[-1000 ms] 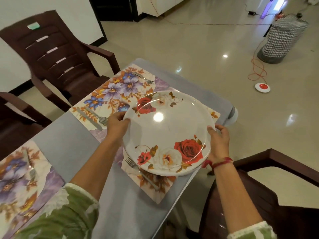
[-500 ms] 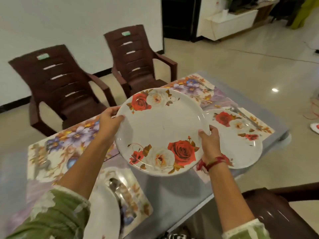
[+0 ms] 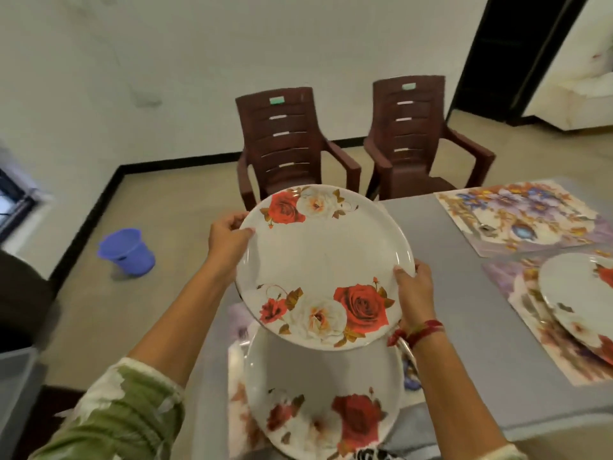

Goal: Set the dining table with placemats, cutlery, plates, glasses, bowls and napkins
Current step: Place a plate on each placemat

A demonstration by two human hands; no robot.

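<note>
I hold a white plate with red and white roses above the grey table. My left hand grips its left rim and my right hand grips its right rim. Right below it a second rose plate lies on a floral placemat at the table's near end. A third plate rests on a placemat at the right edge. Farther back another floral placemat carries a spoon.
Two brown plastic chairs stand beyond the table against the white wall. A blue bucket sits on the floor to the left. A dark doorway opens at the upper right.
The view has swung left along the table. I have carried the plate with both hands from the right-hand settings to above the near left setting, where another plate lies.
</note>
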